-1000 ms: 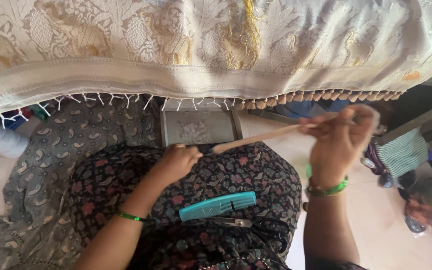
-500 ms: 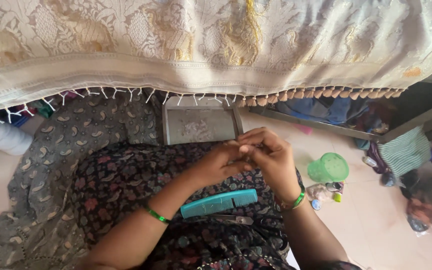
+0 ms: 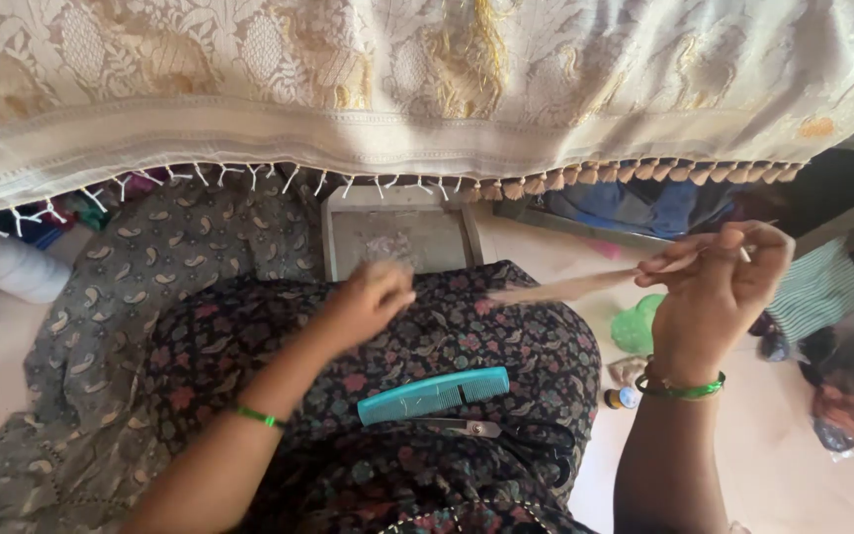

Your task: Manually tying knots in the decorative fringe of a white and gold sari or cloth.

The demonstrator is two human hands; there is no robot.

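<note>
Hands working a strand under fringed cloth point(image 3: 427, 109)

Right hand point(image 3: 714, 287) is pinching a pale strand point(image 3: 565, 289); left hand point(image 3: 368, 302) is resting curled on the lap, near a teal comb point(image 3: 434, 395).

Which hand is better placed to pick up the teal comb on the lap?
Left, probably. The left hand rests low on the floral lap, just above the teal plastic comb, and looks free. The right hand is raised off to the side, pinching a pale thread bundle.
</note>
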